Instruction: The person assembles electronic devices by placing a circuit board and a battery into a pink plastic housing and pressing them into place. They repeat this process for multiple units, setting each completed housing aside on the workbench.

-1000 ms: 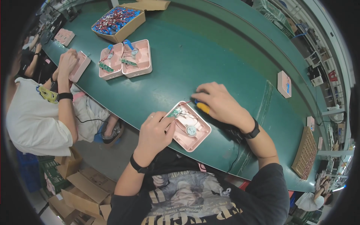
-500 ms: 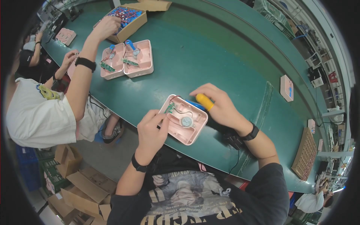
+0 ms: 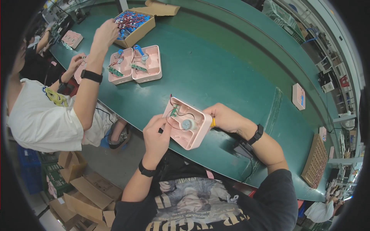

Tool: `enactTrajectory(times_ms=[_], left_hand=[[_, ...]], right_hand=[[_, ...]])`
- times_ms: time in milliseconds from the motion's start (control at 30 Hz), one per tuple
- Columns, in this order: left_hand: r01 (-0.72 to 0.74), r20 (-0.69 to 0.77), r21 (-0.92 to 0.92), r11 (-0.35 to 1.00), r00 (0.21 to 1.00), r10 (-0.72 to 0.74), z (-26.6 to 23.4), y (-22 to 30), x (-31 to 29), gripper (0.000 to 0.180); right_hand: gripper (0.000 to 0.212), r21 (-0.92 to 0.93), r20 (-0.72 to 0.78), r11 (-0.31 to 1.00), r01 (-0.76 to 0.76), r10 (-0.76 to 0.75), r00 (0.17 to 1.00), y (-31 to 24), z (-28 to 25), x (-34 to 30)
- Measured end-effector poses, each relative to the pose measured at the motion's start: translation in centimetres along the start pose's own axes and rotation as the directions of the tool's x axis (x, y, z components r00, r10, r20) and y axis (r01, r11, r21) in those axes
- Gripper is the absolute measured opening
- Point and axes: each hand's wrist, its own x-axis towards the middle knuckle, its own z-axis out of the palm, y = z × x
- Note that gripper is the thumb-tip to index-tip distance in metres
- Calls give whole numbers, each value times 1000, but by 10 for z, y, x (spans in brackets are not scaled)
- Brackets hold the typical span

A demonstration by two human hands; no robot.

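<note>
A pink plastic housing [image 3: 197, 143] is tilted in front of me, its open side facing me. Inside it sit a small green circuit board [image 3: 174, 111], a round grey motor-like part [image 3: 188, 124] and thin red and black wires. My left hand [image 3: 156, 134] is closed on the left rim, fingertips beside the wires. My right hand [image 3: 225, 118] is closed against the right wall; its inner fingers are partly hidden. A yellow finger cover [image 3: 212, 122] shows on that hand, next to the wall.
Two similar pink housings [image 3: 148, 63] stand left of centre on the green table [image 3: 227, 73]. Behind them, a co-worker's hand [image 3: 106, 34] is at a cardboard box [image 3: 142, 34] of blue parts with red wires. A black device [image 3: 243, 149] with a cable lies beside my right wrist.
The housing has tipped up, its right wall now turned toward my right hand. My right hand has moved down against that wall. The blue piece beside it is now out of sight.
</note>
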Motion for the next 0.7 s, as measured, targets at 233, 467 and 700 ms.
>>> enactTrajectory(times_ms=[233, 467, 700], left_hand=[[-7, 10, -5, 1000, 1000, 7, 0, -4, 1, 13], [-85, 173, -40, 996, 981, 91, -7, -15, 2, 14], [-359, 532, -136, 924, 760, 374, -18, -15, 18, 15]], right_hand=[[19, -331, 208, 938, 102, -33, 978, 2, -30, 4], [38, -666, -10, 611, 429, -582, 813, -8, -23, 3], [49, -839, 317, 192, 508, -587, 745, 2, -12, 12]])
